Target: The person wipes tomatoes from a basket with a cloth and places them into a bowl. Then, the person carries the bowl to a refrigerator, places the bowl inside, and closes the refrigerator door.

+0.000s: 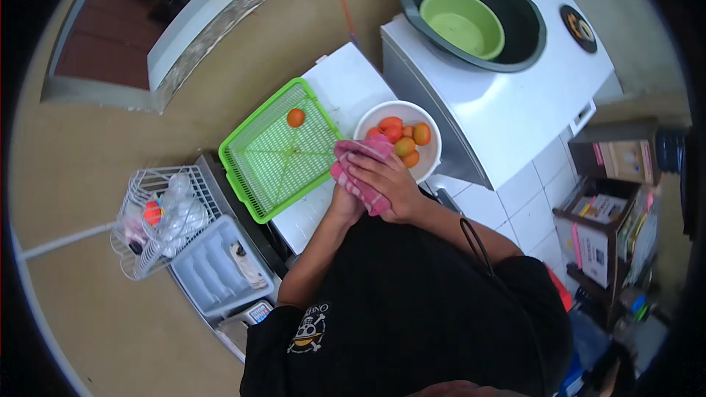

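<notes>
A pink checked cloth [365,148] is bunched between my two hands, in front of my chest. My right hand [390,182] lies over it with the fingers wrapped round. From below and the left, my left hand [346,207] closes on the same cloth, its fingers mostly covered. Whether anything is inside the folds is hidden. Just beyond the cloth, a white bowl [371,114] holds several red and orange tomatoes [404,147]. To the left is a green plastic basket [254,148] with a single tomato [296,117] in it.
A white chest-like appliance [507,114] at the right carries a dark basin [533,29] with a light-green basin [462,23] inside. Lower left are a wire dish rack [136,191] and a grey cutlery tray [213,268]. Shelving with boxes [607,228] stands far right.
</notes>
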Available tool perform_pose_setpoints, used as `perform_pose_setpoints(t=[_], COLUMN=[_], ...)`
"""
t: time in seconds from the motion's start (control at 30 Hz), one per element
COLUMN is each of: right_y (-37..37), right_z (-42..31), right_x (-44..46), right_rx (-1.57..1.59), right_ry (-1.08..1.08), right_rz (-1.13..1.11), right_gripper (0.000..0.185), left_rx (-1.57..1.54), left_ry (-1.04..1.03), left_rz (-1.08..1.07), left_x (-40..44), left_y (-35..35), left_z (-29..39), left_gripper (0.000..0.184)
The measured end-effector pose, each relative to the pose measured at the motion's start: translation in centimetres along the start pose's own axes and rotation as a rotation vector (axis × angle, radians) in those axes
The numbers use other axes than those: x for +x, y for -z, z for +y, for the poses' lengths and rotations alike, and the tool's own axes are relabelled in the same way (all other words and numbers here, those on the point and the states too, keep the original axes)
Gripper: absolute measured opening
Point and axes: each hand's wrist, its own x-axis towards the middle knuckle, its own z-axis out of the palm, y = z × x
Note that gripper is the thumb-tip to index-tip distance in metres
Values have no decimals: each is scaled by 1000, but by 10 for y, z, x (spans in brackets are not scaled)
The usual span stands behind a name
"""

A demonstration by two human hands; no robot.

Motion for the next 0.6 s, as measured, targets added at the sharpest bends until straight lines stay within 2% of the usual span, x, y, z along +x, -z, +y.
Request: perform_pose_setpoints(t=[0.03, 0.07, 0.1, 0.17, 0.2, 0.23, 0.3, 0.37, 0.43, 0.5, 0.57, 0.6], right_y=[-5, -10, -6, 25, 25, 23, 40, 49, 56, 56, 51, 49], right_z=[9, 27, 43, 23, 36, 49, 52, 54, 46, 46, 51, 50], right_x=[-4, -5, 0, -1, -13, -27, -49, -63, -71, -81, -96, -97], right_rx=[52, 108, 210, 475, 534, 593, 504, 371, 417, 452, 401, 347], right_ry=[-70, -135, -132, -760, -752, -743, -793, -769, -814, -793, -821, -847], right_rz=[70, 137, 221, 374, 531, 688, 794, 852, 893, 914, 908, 903], right_gripper=[38, 37, 33, 28, 27, 27, 27, 28, 28, 29, 30, 30], left_rx=[12, 78, 84, 656, 704, 709, 1246, 1284, 1512, 1502, 1605, 1608], left_ry=[22, -40, -29, -134, -246, -250, -335, -370, -472, -421, -633, -634], left_rz=[28, 16, 7, -13, -64, -64, -72, -103, -285, -273, -255, -244], left_x=[-2, 9, 13, 20, 28, 33, 41, 48, 49, 46, 45, 43], left_y=[-8, 2, 3, 6, 12, 13, 12, 18, 18, 18, 20, 18], left_z=[3, -7, -7, -1, -5, -1, 6, -3, -9, -18, -23, -17], left_gripper=[54, 52, 52, 45, 48, 48, 54, 57, 56, 56, 52, 52])
